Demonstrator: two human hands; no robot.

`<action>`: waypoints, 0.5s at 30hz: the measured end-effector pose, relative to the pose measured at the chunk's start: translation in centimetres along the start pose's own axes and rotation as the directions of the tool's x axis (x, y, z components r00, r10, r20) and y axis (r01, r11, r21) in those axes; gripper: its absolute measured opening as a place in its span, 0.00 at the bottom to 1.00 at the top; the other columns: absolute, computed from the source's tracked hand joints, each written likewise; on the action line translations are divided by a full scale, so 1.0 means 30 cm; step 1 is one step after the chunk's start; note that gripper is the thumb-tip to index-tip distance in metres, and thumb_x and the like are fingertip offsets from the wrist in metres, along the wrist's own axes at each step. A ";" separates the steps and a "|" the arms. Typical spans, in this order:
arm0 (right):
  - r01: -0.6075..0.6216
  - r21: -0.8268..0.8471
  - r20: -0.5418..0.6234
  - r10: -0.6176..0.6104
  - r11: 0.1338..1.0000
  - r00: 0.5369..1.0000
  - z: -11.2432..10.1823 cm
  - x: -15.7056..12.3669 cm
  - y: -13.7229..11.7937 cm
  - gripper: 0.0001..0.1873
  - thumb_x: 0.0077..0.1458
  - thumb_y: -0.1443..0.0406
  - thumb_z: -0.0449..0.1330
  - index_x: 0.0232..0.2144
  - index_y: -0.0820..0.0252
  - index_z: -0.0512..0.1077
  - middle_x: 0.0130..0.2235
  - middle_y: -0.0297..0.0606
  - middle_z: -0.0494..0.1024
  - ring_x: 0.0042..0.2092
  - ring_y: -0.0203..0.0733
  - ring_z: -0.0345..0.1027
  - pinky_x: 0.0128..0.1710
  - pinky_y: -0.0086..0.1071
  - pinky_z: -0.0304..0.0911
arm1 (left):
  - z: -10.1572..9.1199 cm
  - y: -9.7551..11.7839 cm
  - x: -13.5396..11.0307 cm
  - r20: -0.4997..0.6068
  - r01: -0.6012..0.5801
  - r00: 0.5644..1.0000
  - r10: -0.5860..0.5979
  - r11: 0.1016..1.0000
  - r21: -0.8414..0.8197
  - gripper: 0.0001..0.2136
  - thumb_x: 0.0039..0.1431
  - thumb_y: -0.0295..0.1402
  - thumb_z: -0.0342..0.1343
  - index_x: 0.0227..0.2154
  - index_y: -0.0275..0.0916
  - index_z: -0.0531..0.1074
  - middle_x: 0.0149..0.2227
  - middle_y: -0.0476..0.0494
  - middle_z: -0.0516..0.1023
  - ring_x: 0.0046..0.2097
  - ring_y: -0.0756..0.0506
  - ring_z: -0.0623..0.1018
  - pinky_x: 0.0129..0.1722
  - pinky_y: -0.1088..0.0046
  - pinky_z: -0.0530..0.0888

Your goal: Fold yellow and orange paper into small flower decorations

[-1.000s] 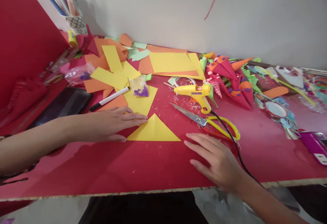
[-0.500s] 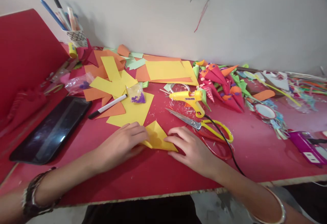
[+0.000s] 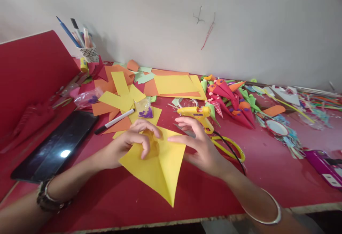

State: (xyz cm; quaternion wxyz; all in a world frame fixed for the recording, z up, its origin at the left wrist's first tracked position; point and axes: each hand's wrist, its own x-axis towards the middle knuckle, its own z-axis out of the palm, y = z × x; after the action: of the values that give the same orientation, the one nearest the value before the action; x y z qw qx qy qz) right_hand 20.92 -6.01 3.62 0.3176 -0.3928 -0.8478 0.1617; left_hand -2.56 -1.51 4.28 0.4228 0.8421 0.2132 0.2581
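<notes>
A folded yellow paper point(image 3: 160, 166) hangs above the red table point(image 3: 112, 198), its point aimed down toward me. My left hand point(image 3: 128, 145) grips its upper left edge with curled fingers. My right hand point(image 3: 200, 145) holds its upper right edge, thumb and fingers pinched on the paper. Just behind my right hand lie a yellow glue gun point(image 3: 197, 114) and yellow-handled scissors point(image 3: 227, 148), whose blades are hidden by that hand.
A dark tablet point(image 3: 56, 145) lies at the left. A black-capped marker point(image 3: 114, 121) rests on yellow and orange paper scraps point(image 3: 120, 88). Paper cones point(image 3: 229, 97) pile at the back right. A cup of pens point(image 3: 87, 50) stands by the wall. A purple object point(image 3: 323, 162) lies at far right.
The yellow triangle lay flat on the table a second ago. Both hands closed in on it, took hold and lifted it, and it has opened out to a wider sheet.
</notes>
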 end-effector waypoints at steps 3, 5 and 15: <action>-0.038 0.185 0.066 0.027 0.982 0.997 0.019 -0.012 0.013 0.07 0.51 0.66 0.57 0.36 0.54 0.71 0.50 0.38 0.62 0.50 0.41 0.59 0.48 0.38 0.61 | 0.016 -0.025 -0.017 0.009 0.063 0.998 -0.062 0.989 -0.137 0.19 0.55 0.42 0.49 0.14 0.36 0.61 0.45 0.42 0.65 0.48 0.42 0.64 0.46 0.64 0.63; -0.056 0.281 0.051 0.043 0.958 0.998 0.032 -0.015 0.013 0.03 0.52 0.67 0.57 0.31 0.55 0.70 0.42 0.37 0.68 0.42 0.37 0.64 0.43 0.35 0.64 | 0.025 -0.040 -0.029 -0.015 0.091 0.995 -0.094 0.983 -0.158 0.17 0.55 0.42 0.49 0.16 0.37 0.61 0.46 0.42 0.63 0.49 0.42 0.63 0.46 0.65 0.64; 0.019 0.045 -0.291 -0.005 0.999 0.957 0.040 -0.035 0.028 0.14 0.51 0.74 0.54 0.36 0.51 0.70 0.42 0.37 0.62 0.44 0.40 0.62 0.40 0.36 0.64 | 0.037 -0.081 -0.034 -0.299 0.192 0.943 -0.148 0.974 0.121 0.04 0.53 0.31 0.50 0.27 0.40 0.69 0.35 0.46 0.64 0.42 0.47 0.66 0.41 0.72 0.68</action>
State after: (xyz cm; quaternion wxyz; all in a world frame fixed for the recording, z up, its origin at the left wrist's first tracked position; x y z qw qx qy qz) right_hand 21.11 -6.32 1.84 0.4491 -0.3995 -0.7901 0.1201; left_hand -3.01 -1.44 1.46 0.3441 0.8031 0.3631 0.3236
